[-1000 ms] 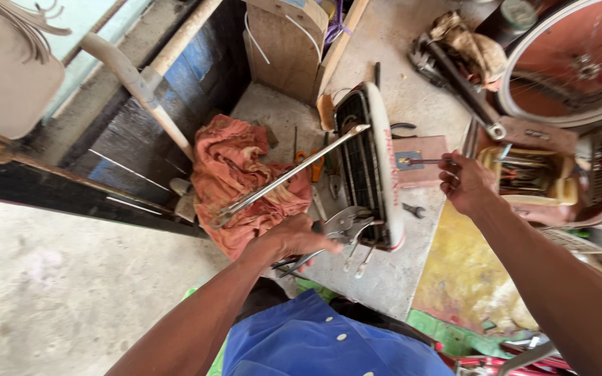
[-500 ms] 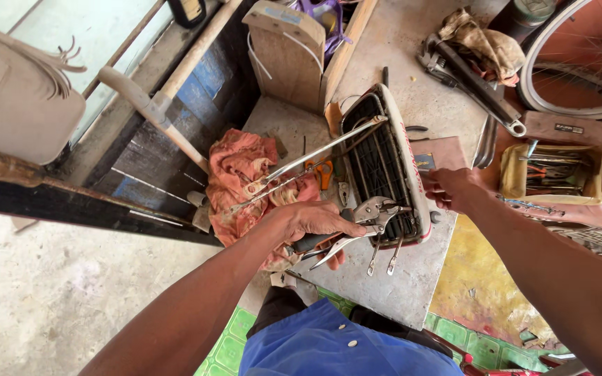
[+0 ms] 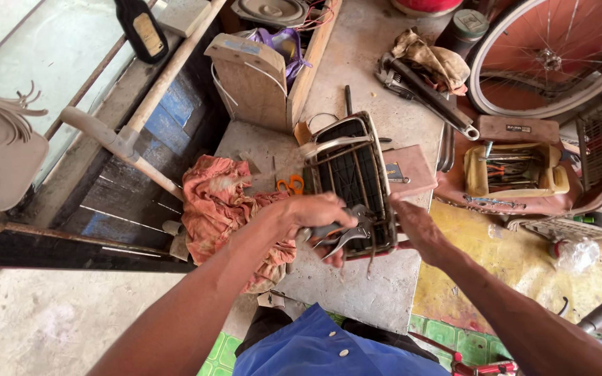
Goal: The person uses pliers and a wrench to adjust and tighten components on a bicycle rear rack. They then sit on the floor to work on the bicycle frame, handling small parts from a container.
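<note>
Clutching metal wrenches [image 3: 346, 239], left hand [image 3: 315, 216] keeps a closed grip; right hand [image 3: 412, 226] hovers open beside bicycle rack [image 3: 353, 181].

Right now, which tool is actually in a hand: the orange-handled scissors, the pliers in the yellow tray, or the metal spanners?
The metal spanners: the left hand grips the bunch beside the black rack. The scissors and tray tools lie untouched.

Left hand [image 3: 318, 216] gripped a bunch of wrenches [image 3: 343, 238] right at the black bike rack [image 3: 348, 177], right hand [image 3: 412, 224] open beside it, orange rag [image 3: 224, 202] on the concrete slab [image 3: 377, 292].
</note>
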